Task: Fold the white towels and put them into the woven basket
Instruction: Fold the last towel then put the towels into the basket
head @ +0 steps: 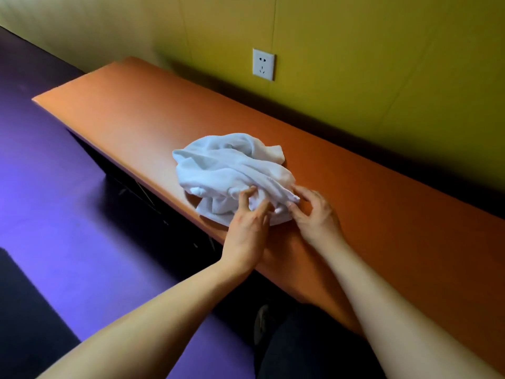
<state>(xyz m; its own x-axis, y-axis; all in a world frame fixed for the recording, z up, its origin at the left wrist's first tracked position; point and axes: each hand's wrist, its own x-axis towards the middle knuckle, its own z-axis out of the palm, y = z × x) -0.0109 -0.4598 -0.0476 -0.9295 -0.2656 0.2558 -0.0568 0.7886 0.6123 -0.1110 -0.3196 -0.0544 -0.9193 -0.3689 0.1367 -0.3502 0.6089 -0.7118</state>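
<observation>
A crumpled heap of white towels [232, 170] lies on the long orange table [142, 110], close to its near edge. My left hand [247, 231] rests on the heap's near side with fingers spread into the cloth. My right hand [314, 212] pinches a corner of a white towel at the heap's right side between thumb and fingers. How many towels make up the heap cannot be told. No woven basket is in view.
The table runs along a yellow-green wall with a white power socket [263, 64]. A purple floor [68, 201] lies to the left and below. My dark-trousered legs and a shoe [262, 321] show under the table's near edge.
</observation>
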